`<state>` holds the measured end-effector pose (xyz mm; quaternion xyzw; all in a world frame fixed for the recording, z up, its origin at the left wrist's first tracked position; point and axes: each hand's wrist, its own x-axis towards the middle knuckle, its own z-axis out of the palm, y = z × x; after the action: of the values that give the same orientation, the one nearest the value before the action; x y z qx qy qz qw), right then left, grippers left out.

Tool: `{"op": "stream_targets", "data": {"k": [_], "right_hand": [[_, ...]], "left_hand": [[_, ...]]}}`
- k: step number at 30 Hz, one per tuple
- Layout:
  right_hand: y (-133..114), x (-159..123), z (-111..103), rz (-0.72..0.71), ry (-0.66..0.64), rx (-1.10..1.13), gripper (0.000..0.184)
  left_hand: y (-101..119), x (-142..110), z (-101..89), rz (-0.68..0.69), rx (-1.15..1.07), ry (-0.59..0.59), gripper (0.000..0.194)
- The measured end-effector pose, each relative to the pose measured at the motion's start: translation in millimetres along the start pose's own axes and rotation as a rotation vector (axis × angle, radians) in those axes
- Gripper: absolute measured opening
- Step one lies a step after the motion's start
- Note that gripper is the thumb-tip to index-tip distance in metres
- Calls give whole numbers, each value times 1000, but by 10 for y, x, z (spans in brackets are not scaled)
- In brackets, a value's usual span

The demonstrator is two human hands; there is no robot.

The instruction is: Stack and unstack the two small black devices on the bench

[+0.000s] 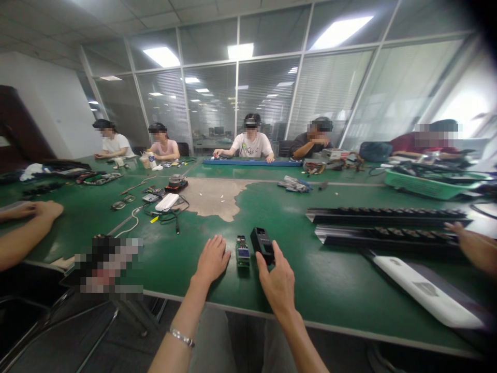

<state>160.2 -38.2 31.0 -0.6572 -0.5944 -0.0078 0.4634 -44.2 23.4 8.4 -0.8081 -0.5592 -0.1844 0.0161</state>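
Observation:
My left hand lies flat on the green table, fingers stretched out and holding nothing, just left of a small green circuit board with a blue display. My right hand is closed around the near end of a small black rectangular casing, which stands right of the circuit board. A silver bracelet is on my left wrist.
Long black and silver rails and a white casing lie at right, near another person's hand. A white device with cables lies ahead left. A green tray sits far right. Several people sit around the table; a forearm rests at left.

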Motion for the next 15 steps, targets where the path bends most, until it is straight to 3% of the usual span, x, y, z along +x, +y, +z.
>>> {"op": "stream_targets", "data": {"k": [6, 15], "right_hand": [[-351, 27, 98, -66, -32, -14, 67], [-473, -25, 239, -105, -58, -142, 62]], "left_hand": [[-8, 8, -4, -4, -3, -7, 49], [-13, 6, -5, 2, -20, 16, 46]]}}
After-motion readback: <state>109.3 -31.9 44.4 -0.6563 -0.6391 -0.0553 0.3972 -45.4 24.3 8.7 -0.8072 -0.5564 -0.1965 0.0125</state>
